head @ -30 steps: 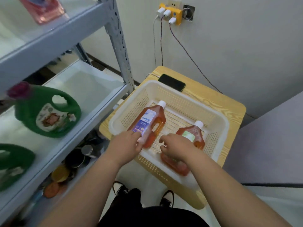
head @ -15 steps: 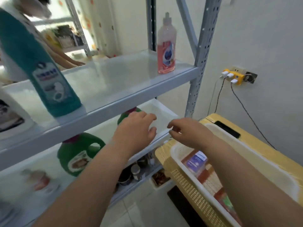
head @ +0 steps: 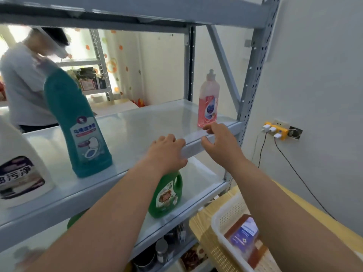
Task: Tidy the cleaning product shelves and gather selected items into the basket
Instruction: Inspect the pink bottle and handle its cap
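Grey metal shelving (head: 253,75) stands against a pale wall; its middle shelf (head: 147,122) carries a white jug (head: 17,169) at the left, a tall teal bottle (head: 78,124) beside it and, well apart at the right end, a pink bottle (head: 208,103) upright near the front lip. The left hand (head: 167,152) is raised before the shelf's front edge, fingers loosely bent, holding nothing; the right hand (head: 222,144) is just beside the pink bottle's base, thumb and fingers apart, gripping nothing; whether it touches the bottle cannot be told. The lower shelf holds a green jug (head: 167,195), partly behind the left wrist. At bottom right, a white perforated basket (head: 229,214) sits on a yellow wooden table (head: 204,226); an amber bottle (head: 243,234) with a blue label lies inside. A yellow plug adapter (head: 277,131) is on the wall; a second person (head: 21,85), blurred, is behind the shelving.
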`<state>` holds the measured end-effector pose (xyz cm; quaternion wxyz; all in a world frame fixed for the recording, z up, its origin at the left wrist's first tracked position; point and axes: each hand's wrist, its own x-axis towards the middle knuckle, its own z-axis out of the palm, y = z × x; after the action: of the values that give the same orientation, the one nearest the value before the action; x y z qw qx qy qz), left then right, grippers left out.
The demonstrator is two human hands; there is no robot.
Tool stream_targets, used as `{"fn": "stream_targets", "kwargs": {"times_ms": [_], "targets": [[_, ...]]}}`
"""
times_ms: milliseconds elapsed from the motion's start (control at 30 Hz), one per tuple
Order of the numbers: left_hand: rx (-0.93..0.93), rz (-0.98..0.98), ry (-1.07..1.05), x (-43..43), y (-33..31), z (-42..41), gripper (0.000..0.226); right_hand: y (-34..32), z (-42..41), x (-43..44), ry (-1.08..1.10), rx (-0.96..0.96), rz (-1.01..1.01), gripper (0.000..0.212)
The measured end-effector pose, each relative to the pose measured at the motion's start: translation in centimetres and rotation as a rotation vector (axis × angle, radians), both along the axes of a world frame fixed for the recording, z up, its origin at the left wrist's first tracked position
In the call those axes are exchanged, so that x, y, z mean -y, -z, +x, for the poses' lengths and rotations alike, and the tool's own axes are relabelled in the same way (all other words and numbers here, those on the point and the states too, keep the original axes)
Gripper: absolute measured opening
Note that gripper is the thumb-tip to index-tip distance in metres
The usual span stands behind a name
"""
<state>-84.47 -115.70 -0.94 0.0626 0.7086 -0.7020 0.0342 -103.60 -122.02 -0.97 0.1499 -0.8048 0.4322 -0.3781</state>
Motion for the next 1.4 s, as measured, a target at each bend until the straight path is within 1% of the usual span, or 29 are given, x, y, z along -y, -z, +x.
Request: {"fn": "stream_targets", "kwargs": {"times_ms": [67, 167, 233, 267, 300, 400, 433, 533, 567, 667, 733, 833, 900, 933, 1033, 1067, 1133, 1200, 1267, 1333, 1400], "targets": [[0.005, 0.018, -0.023, 1.6, 0.2, 0.4, 0.066, -0.6, 0.3, 2.3, 0.029, 0.042, 0.025, 0.043], [0.006, 0.002, -0.053, 2.9, 1.2, 1.0, 0.077, -1.5, 0.5, 6.3, 0.063, 0.135, 0.08, 0.076], [-0.005, -0.033, -0.059, 3.2, 1.8, 1.2, 0.078, -2.3, 0.6, 9.2, 0.091, 0.203, 0.172, 0.1], [-0.018, -0.046, -0.065, 3.2, 2.0, 1.3, 0.078, -2.6, 0.8, 10.4, 0.091, 0.226, 0.224, 0.105], [-0.033, -0.052, -0.072, 3.3, 2.0, 1.4, 0.079, -2.8, 1.0, 11.6, 0.073, 0.24, 0.261, 0.105], [-0.067, -0.047, -0.083, 3.2, 2.0, 1.5, 0.079, -2.9, 1.6, 14.8, -0.024, 0.262, 0.309, 0.082], [-0.073, -0.044, -0.085, 3.2, 2.0, 1.5, 0.078, -2.9, 1.7, 15.5, -0.041, 0.259, 0.336, 0.082], [-0.086, -0.056, -0.089, 3.1, 1.8, 1.3, 0.08, -2.7, 1.8, 16.3, -0.068, 0.27, 0.392, 0.094], [-0.088, -0.064, -0.09, 3.1, 1.8, 1.2, 0.081, -2.5, 1.9, 16.3, -0.082, 0.278, 0.391, 0.093], [-0.107, -0.084, -0.094, 3.0, 1.6, 1.3, 0.08, -2.0, 2.7, 14.8, -0.134, 0.281, 0.361, 0.076], [-0.174, -0.089, -0.117, 3.0, 1.5, 1.4, 0.079, -1.6, 3.2, 13.0, -0.163, 0.308, 0.331, 0.064], [-0.331, -0.123, -0.142, 2.3, 1.1, 1.5, 0.074, -1.2, 3.3, 9.7, -0.213, 0.413, 0.343, 0.048], [-0.477, -0.177, -0.099, 1.3, 0.4, 1.2, 0.065, -1.3, 2.9, 6.9, -0.261, 0.469, 0.378, 0.04], [-0.579, -0.206, -0.054, 0.6, 0.1, 0.9, 0.056, -1.3, 2.6, 5.4, -0.296, 0.501, 0.406, 0.042], [-0.898, -0.289, 0.028, -2.3, -0.2, -0.2, 0.014, -0.7, 1.8, 0.8, -0.382, 0.576, 0.504, 0.052], [-0.989, -0.316, 0.031, -3.5, 0.1, -0.7, 0.008, -0.1, 1.5, -0.7, -0.403, 0.581, 0.529, 0.051], [-1.117, -0.341, 0.023, -6.1, 1.5, -1.7, 0.007, 1.2, 1.1, -3.7, -0.418, 0.608, 0.583, 0.05], [-1.255, -0.317, -0.004, -8.7, 3.3, -2.9, 0.011, 2.7, 0.7, -6.5, -0.394, 0.634, 0.63, 0.049], [-1.42, -0.27, -0.025, -11.0, 5.0, -4.0, 0.015, 4.5, 0.2, -9.0, -0.383, 0.637, 0.673, 0.041], [-1.564, -0.224, -0.104, -12.9, 6.8, -4.6, 0.02, 6.4, -0.5, -11.1, -0.351, 0.65, 0.764, 0.033], [-1.809, -0.132, -0.231, -14.3, 8.3, -5.0, 0.028, 8.3, -0.6, -13.0, -0.301, 0.66, 0.893, 0.024]]}}
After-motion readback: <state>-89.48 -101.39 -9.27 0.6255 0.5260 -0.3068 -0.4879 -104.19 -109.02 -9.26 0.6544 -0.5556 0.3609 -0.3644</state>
